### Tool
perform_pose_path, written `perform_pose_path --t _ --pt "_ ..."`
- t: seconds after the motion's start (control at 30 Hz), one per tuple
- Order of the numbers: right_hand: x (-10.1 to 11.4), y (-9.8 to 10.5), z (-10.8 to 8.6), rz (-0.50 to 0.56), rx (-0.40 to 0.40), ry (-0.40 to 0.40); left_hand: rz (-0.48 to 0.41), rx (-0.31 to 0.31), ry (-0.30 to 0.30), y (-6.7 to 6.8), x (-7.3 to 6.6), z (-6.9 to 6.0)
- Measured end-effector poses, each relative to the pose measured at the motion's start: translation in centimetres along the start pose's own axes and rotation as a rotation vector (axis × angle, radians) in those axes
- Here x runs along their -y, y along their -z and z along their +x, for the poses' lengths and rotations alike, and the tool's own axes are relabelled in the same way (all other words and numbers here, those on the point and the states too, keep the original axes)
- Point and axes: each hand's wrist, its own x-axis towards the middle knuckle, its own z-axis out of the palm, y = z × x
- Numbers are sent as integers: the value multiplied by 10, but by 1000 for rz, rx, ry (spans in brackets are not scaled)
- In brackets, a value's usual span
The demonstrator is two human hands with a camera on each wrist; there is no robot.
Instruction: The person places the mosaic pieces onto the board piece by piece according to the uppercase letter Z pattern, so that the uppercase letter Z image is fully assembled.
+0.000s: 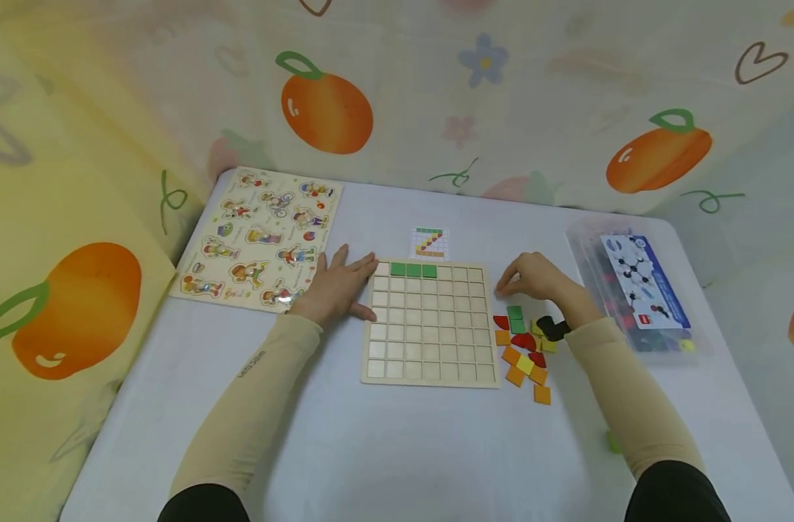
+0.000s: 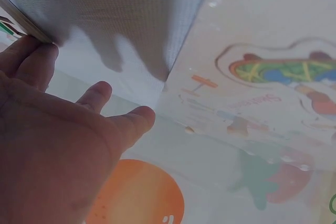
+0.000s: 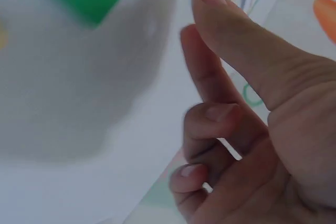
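Note:
A wooden grid board (image 1: pixel 430 386) lies on the table with a few green tiles (image 1: pixel 413 270) in its top row. My left hand (image 1: pixel 336 287) spreads its fingers at the board's upper left edge, fingertips touching the rim. Just right of the board hovers my right hand (image 1: pixel 536 278), its thumb and index finger near each other; in the right wrist view no piece shows between them. Below that hand lie two loose green tiles (image 1: pixel 515 319), red pieces (image 1: pixel 523 341), orange squares (image 1: pixel 542 394) and yellow pieces (image 1: pixel 525 365). A small pattern card (image 1: pixel 429 243) lies behind the board.
A picture puzzle board (image 1: pixel 256 236) lies at the back left, near the left hand. To the right stands a clear plastic box (image 1: pixel 644 290) with a printed label. A black object (image 1: pixel 552 328) lies by the right wrist. Printed curtains (image 1: pixel 397 101) border the table.

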Motion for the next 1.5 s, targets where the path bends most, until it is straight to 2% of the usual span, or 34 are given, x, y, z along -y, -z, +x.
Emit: perform_pose_path --t 0.17,0.33,0.6,0.77,0.93,1.03,1.13,1.33,1.5 --pt "-13 0 -15 39 66 -66 -24 3 9 1 1 -1" --pt "-18 -5 -22 61 100 -81 -31 1 10 1 2 -2" --pt "-19 -10 -23 55 90 -19 -30 -12 -3 2 0 -2" --pt "-19 -4 -17 105 83 7 -31 -10 3 2 0 -2" --pt "-10 1 0 174 -29 4 -37 -7 -3 1 -1 -3" --pt "3 -3 17 222 -118 -19 -35 -4 -3 1 0 -3" --pt "17 -11 36 258 -167 -33 -24 -4 -8 0 0 -4" --pt "38 -20 59 241 -173 6 -19 -15 -18 0 -1 -3" --pt "50 -20 67 253 -109 -31 -19 -21 -4 1 0 -4"
